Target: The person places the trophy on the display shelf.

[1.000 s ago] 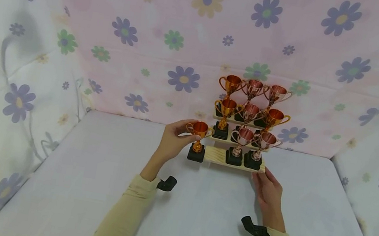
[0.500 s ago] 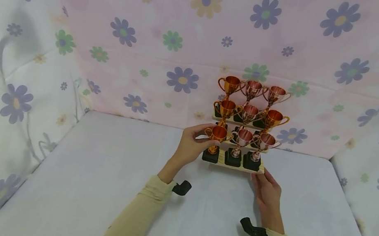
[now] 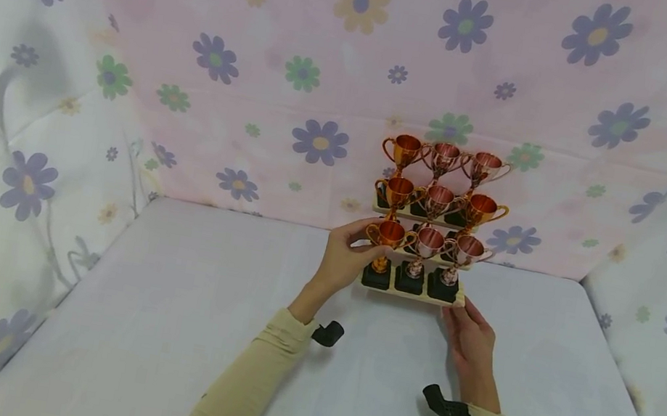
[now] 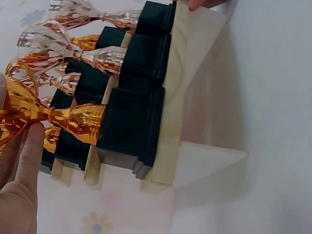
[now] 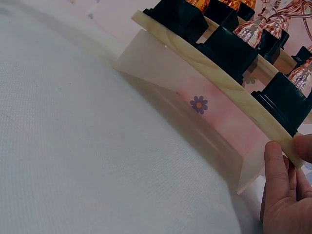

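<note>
In the head view my left hand [image 3: 339,259] pinches the bowl of a gold trophy cup [image 3: 390,235] between thumb and fingers. Its black square base sits at the left end of the lowest wooden shelf, as the left wrist view shows of this gold trophy cup [image 4: 80,122] and shelf board [image 4: 171,126]. Two rose-gold trophies, one of them a pinkish trophy [image 3: 429,245], stand beside it in the front row. My right hand [image 3: 473,345] grips the right end of that shelf, thumb above and fingers below the board [image 5: 219,80] in the right wrist view.
Behind the front row, two higher tiers carry more gold and rose-gold trophies, such as a gold trophy [image 3: 482,209]. Pale side panels [image 5: 156,58] hold the stand up on the white table [image 3: 170,313]. A flowered cloth [image 3: 243,112] hangs close behind.
My left hand has moved right with the gold trophy, from beside the stand onto the left end of the lowest shelf. My right hand has kept its place.
</note>
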A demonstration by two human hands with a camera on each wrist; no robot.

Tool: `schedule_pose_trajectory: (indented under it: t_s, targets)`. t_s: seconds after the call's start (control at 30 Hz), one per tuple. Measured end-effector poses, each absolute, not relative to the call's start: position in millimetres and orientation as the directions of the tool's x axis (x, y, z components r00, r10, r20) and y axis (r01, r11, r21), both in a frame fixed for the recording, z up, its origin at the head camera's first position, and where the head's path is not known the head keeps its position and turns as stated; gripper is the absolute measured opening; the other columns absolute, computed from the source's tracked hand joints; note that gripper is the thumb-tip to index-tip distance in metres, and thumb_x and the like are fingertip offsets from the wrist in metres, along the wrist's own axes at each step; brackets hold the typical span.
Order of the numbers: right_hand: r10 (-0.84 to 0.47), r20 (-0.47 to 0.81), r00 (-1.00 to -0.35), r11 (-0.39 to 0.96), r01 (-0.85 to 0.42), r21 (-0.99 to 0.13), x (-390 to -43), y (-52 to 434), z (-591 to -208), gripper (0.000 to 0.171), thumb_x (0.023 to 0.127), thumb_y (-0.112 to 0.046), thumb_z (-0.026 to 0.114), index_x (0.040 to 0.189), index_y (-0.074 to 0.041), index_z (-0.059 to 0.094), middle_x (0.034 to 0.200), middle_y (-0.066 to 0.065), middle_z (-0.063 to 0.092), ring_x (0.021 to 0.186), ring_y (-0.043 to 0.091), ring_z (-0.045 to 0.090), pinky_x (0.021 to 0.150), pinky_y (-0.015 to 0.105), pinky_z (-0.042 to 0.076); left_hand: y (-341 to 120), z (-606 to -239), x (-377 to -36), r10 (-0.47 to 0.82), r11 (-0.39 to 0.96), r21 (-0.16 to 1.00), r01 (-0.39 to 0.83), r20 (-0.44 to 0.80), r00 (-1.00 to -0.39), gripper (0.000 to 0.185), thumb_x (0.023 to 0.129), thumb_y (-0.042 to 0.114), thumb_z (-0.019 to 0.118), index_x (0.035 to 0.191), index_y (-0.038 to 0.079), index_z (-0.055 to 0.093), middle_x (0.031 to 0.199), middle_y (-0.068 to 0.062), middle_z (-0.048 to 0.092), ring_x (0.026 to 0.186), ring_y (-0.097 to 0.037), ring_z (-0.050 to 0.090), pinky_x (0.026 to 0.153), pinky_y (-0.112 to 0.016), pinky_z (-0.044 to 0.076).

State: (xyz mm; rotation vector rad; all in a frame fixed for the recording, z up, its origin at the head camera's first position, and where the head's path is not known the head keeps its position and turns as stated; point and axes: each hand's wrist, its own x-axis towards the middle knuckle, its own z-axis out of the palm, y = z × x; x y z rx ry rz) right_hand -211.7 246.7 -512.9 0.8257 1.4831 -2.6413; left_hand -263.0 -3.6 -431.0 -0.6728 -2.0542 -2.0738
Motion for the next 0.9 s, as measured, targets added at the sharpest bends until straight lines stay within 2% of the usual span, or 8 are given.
schedule_pose_trajectory:
  t_s: [0.3, 0.53, 0.7, 0.77, 0.83, 0.9]
  targets:
    - [0.239, -0.438, -0.867, -0.546, 0.252, -0.799, -213, 246, -515, 0.059, 0.107, -0.015, 0.051, 0.161, -0.01, 0.029, 0.16, 0.007, 0.035, 0.127, 0.009, 0.052, 0.102, 0.019, 0.05, -1, -451, -278, 0.199, -0.049, 0.903, 0.426, 0.427, -0.882, 0.047, 0.09, -0.002, 0.074, 0.135, -0.006, 0.06, 0.129, -0.026, 0.064, 0.111, -0.035, 0.066, 0.093, -0.038, 0.06]
    - [0.239, -0.441, -0.865, -0.531, 0.264, -0.806, -213, 245, -516, 0.057, 0.107, -0.013, 0.051, 0.16, -0.007, 0.03, 0.145, 0.002, 0.047, 0.115, 0.005, 0.059, 0.1, 0.019, 0.051, -1, -466, -284, 0.159, -0.081, 0.89, 0.449, 0.457, -0.875, 0.048, 0.089, -0.001, 0.075, 0.135, -0.001, 0.062, 0.125, -0.023, 0.066, 0.108, -0.029, 0.066, 0.093, -0.041, 0.06]
    - [0.232, -0.448, -0.863, -0.528, 0.275, -0.804, -215, 249, -513, 0.058, 0.107, -0.014, 0.051, 0.16, -0.008, 0.03, 0.154, 0.007, 0.041, 0.113, 0.004, 0.06, 0.1, 0.018, 0.051, -2, -471, -285, 0.156, -0.106, 0.892, 0.44, 0.452, -0.878, 0.052, 0.088, -0.002, 0.077, 0.137, -0.001, 0.059, 0.121, -0.024, 0.065, 0.111, -0.032, 0.066, 0.097, -0.04, 0.058]
    - [0.23, -0.451, -0.863, -0.511, 0.287, -0.81, -216, 252, -512, 0.058, 0.106, -0.015, 0.052, 0.16, -0.009, 0.03, 0.158, 0.007, 0.038, 0.112, 0.004, 0.061, 0.099, 0.018, 0.051, -5, -474, -284, 0.175, -0.063, 0.901, 0.428, 0.433, -0.884, 0.055, 0.09, 0.002, 0.076, 0.141, 0.002, 0.056, 0.128, -0.02, 0.064, 0.119, -0.03, 0.063, 0.104, -0.04, 0.054]
    - [0.225, -0.451, -0.864, -0.444, 0.321, -0.836, -217, 256, -512, 0.059, 0.107, -0.016, 0.052, 0.161, -0.009, 0.029, 0.159, 0.008, 0.036, 0.111, 0.004, 0.06, 0.097, 0.017, 0.052, -13, -478, -282, 0.215, 0.035, 0.911, 0.411, 0.394, -0.893, 0.057, 0.095, 0.011, 0.073, 0.147, 0.007, 0.051, 0.141, -0.013, 0.06, 0.132, -0.027, 0.056, 0.114, -0.042, 0.045]
    - [0.22, -0.421, -0.88, -0.262, 0.362, -0.895, -216, 262, -512, 0.057, 0.108, -0.019, 0.049, 0.16, -0.007, 0.03, 0.157, 0.013, 0.038, 0.111, 0.008, 0.061, 0.094, 0.017, 0.055, -24, -482, -279, 0.272, 0.19, 0.898, 0.397, 0.341, -0.9, 0.06, 0.099, 0.022, 0.068, 0.154, 0.012, 0.045, 0.154, -0.01, 0.049, 0.145, -0.027, 0.042, 0.121, -0.05, 0.035]
